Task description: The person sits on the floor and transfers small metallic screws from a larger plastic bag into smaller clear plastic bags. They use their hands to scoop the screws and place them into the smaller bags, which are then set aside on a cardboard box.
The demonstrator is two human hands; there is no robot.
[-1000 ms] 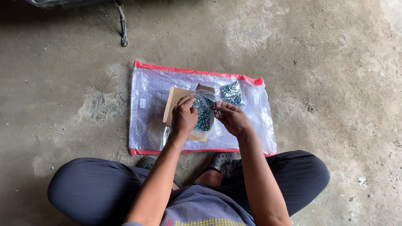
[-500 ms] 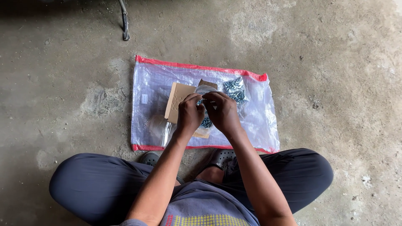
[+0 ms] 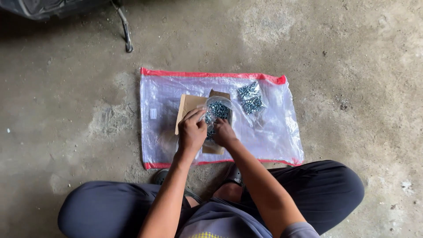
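1. Bare concrete floor point(image 3: 66, 123) is filling the whole view, stained and rough, with the person sitting cross-legged on it in dark trousers point(image 3: 105, 211).
2. Nearest the body, both forearms are reaching forward over a clear plastic sheet point(image 3: 273, 128) with red edges that is lying flat on the floor.
3. The left hand point(image 3: 191, 132) is pinching the rim of a small clear bag point(image 3: 217, 110) of little metal screws, its grip clenched on the plastic at the bag's near left side.
4. The right hand point(image 3: 224, 133) is touching the bag's near end just beside the left one; its fingers are curled at the plastic, though whether they are grasping it firmly I cannot tell.
5. The bag is lying straight ahead of both hands, its long axis running away from the person, resting on a flat piece of brown cardboard point(image 3: 188, 105); both hands are about equally near it.
6. Farther off to the right, a second bag of screws point(image 3: 251, 97) is lying apart on the sheet.
7. Farthest away, a dark metal stand point(image 3: 126, 33) is touching the floor near the top edge.
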